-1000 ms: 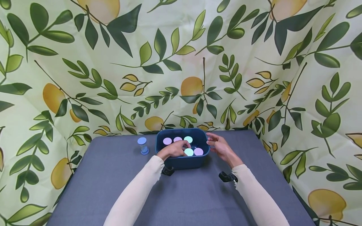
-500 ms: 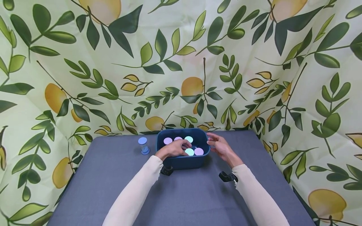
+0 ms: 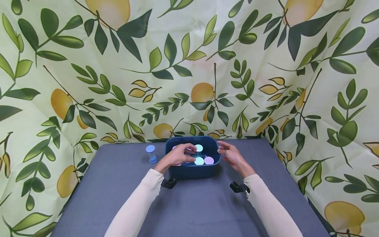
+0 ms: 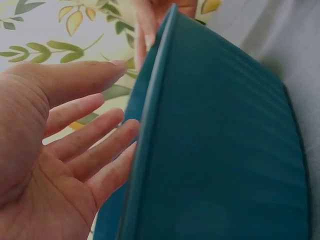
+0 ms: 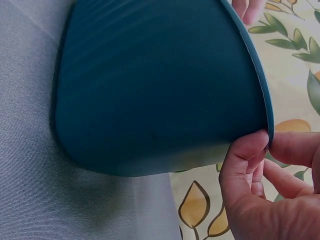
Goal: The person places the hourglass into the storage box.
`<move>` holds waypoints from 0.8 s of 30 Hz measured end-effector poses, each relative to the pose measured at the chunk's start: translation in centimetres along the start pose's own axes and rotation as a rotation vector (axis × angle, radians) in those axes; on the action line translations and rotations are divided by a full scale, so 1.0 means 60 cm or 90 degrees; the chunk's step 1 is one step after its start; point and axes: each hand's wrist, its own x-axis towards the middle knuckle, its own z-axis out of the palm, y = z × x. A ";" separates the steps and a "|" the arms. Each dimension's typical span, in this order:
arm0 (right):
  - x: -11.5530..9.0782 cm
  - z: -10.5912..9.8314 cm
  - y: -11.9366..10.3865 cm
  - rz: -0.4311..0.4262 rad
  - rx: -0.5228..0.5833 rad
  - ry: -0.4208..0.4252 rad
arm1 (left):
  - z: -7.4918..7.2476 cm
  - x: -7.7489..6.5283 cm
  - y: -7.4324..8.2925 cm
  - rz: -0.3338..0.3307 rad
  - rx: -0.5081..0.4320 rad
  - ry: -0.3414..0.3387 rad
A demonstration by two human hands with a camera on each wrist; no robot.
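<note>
A dark blue-teal plastic bin (image 3: 190, 172) holds several sand timers, among them a mint-capped one at the back (image 3: 198, 147), another mint one in front (image 3: 199, 161) and a lilac one (image 3: 209, 160). Over the bin's left half is my left hand (image 3: 177, 154), its fingers spread and nothing between them in the left wrist view. It covers part of the timers below. My right hand (image 3: 234, 155) pinches the bin's right rim between thumb and fingers, as the right wrist view confirms. Left of the bin, a blue sand timer (image 3: 150, 149) stands upright on the table.
A grey cloth covers the table (image 3: 192, 204). Behind and at both sides hangs a cream curtain (image 3: 177, 82) printed with leaves and yellow fruit. Each wrist wears a black strap, such as the left strap (image 3: 168, 183).
My left hand has risen out of the bin and shifted left, its fingers spreading. The right hand stays at the rim. The whole head view has shifted slightly.
</note>
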 end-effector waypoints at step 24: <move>-0.001 -0.002 -0.002 0.000 0.002 -0.013 | -0.052 -0.070 -0.004 0.022 -0.032 0.169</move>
